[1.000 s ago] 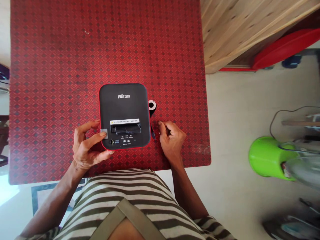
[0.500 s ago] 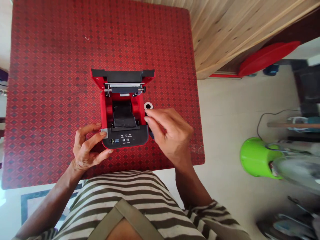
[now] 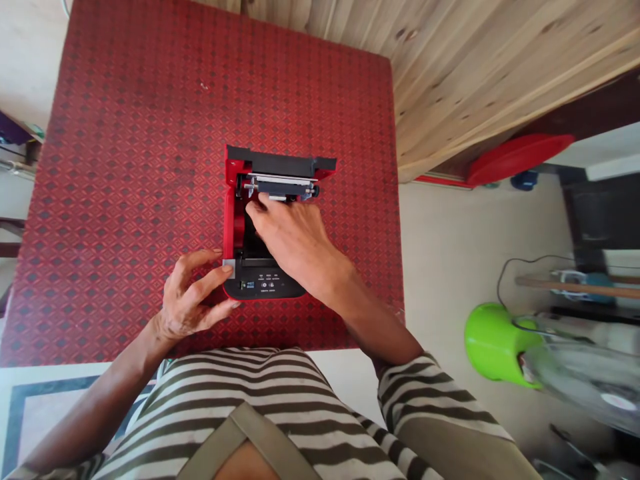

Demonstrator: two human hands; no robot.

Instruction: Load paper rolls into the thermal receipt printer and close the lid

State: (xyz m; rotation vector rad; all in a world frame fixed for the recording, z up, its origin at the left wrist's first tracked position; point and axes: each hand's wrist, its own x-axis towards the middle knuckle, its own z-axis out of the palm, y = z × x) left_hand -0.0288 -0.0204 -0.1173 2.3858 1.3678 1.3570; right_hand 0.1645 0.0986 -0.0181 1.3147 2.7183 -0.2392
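Observation:
A red and black label printer point(image 3: 265, 283) sits on the table with its lid point(image 3: 280, 163) raised. At its front left corner, my left hand point(image 3: 193, 293) grips it, fingers on the side and grey corner piece, thumb low at the front edge. My right hand point(image 3: 295, 237) reaches down into the printer's inner compartment point(image 3: 240, 230), its back toward me. Those fingertips are hidden, so I cannot tell what they touch. Part of the dark compartment floor shows beneath the hand. A roller bar point(image 3: 285, 189) runs across the inside of the lid.
The printer rests on a table with a red diamond-patterned cover point(image 3: 125, 187). A wood-plank panel point(image 3: 450, 73) borders its far right side. On the floor to the right are a bright green bucket point(image 3: 493, 343) and a red rounded object point(image 3: 520, 157).
My right hand has moved left, from beside the printer to inside it. It now covers the black sheet seen there earlier. The view has shifted; my left hand keeps its hold.

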